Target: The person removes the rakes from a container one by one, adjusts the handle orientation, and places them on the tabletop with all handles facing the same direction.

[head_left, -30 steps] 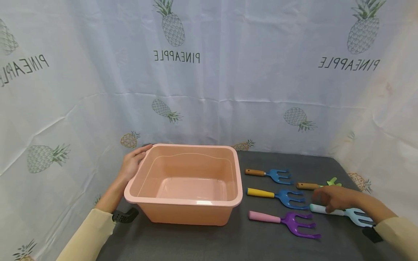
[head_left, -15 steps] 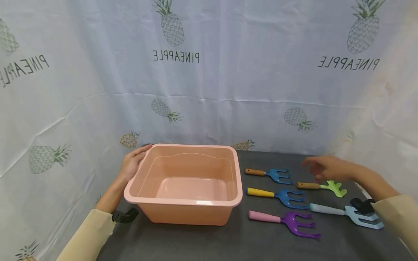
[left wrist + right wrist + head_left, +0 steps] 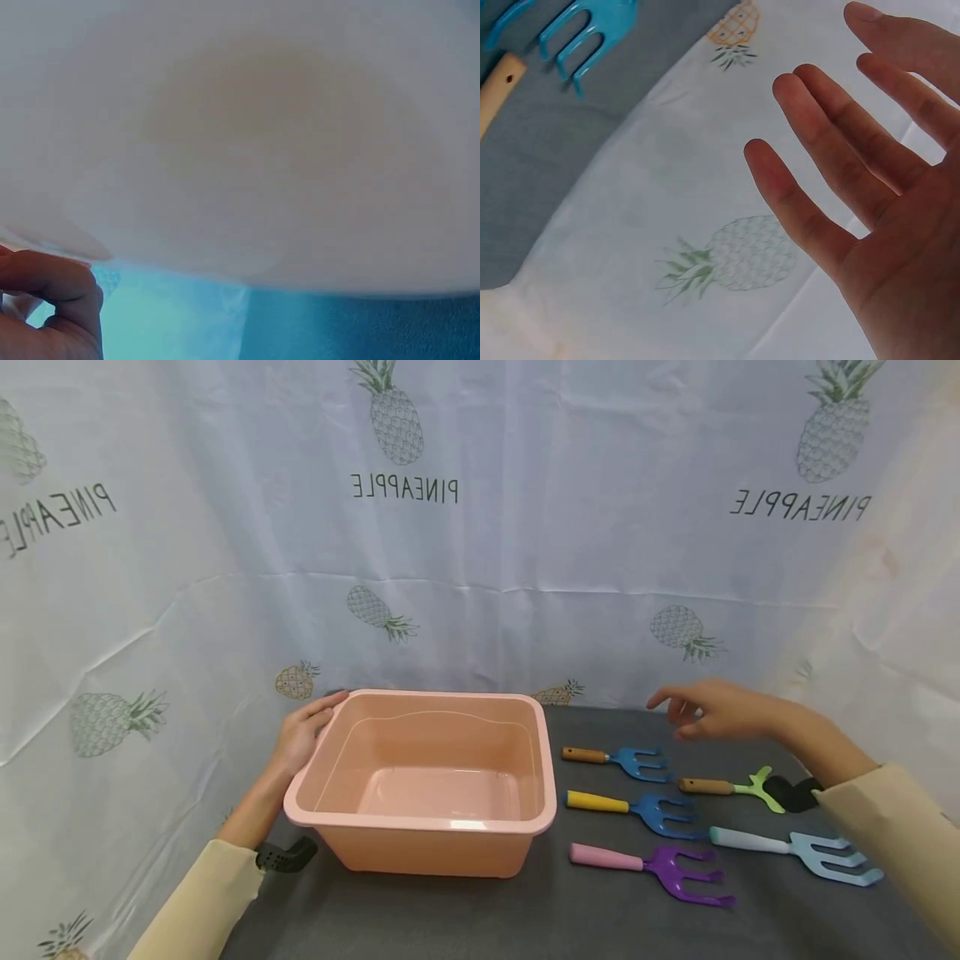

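Note:
A peach plastic basin [image 3: 420,824] stands left of centre in the head view. My left hand [image 3: 298,739] grips its left rim near the far corner; curled fingers show beside the basin wall in the left wrist view. My right hand [image 3: 723,708] hovers over the table's far right part, holding nothing, fingers spread in the right wrist view. Nearest below it lie a blue hand fork with a wooden handle [image 3: 633,762] and a light green hand tool with a wooden handle [image 3: 707,787]. The right wrist camera partly hides the green one's head.
Nearer me lie a yellow-handled blue hand fork [image 3: 600,802], a purple hand fork with a pink handle [image 3: 607,857] and a pale blue hand fork [image 3: 753,842]. Pineapple-printed curtains [image 3: 480,543] hang behind and beside the dark table [image 3: 480,918].
My right hand has risen from the pale blue and green tools and moved back and left, past the green one. My left hand and the basin stay in place.

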Tool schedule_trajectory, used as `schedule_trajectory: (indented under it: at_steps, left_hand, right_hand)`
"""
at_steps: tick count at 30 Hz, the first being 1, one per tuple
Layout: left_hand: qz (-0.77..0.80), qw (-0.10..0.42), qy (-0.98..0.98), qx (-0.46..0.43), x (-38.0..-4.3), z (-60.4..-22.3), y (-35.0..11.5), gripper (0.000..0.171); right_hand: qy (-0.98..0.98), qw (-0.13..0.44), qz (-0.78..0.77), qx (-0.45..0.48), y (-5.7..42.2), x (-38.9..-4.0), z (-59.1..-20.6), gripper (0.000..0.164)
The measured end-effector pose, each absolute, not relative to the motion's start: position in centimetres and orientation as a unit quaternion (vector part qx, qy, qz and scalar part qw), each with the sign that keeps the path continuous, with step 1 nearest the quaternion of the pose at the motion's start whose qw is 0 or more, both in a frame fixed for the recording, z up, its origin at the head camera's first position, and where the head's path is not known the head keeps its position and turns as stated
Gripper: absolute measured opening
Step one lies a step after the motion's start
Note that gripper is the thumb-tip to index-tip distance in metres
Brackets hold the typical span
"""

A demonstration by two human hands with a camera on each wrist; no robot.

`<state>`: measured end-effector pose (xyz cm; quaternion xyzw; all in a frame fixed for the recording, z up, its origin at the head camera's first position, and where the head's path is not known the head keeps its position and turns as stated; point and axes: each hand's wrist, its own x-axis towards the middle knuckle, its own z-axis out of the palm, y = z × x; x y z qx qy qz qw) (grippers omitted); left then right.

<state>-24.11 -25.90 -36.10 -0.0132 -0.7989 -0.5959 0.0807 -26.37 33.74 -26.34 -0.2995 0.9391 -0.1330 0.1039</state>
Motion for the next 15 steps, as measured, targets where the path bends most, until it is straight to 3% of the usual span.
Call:
schedule_trajectory:
  at_steps: [9,15]
  left_hand:
    - [-0.564,0.051,-0.824,-0.017,-24.1,-35.7,-25.8,0.046]
    - [-0.444,0.045,-0.892,-0.065,-23.9,-34.5,-26.8,0.046]
  right_hand:
    - [0.942,0.093,-0.115,-0.301,32.9,-27.1,-25.4,0.040]
    - [0.950,0.022,-0.078,-0.301,33.3,-27.8,-25.4,0.040]
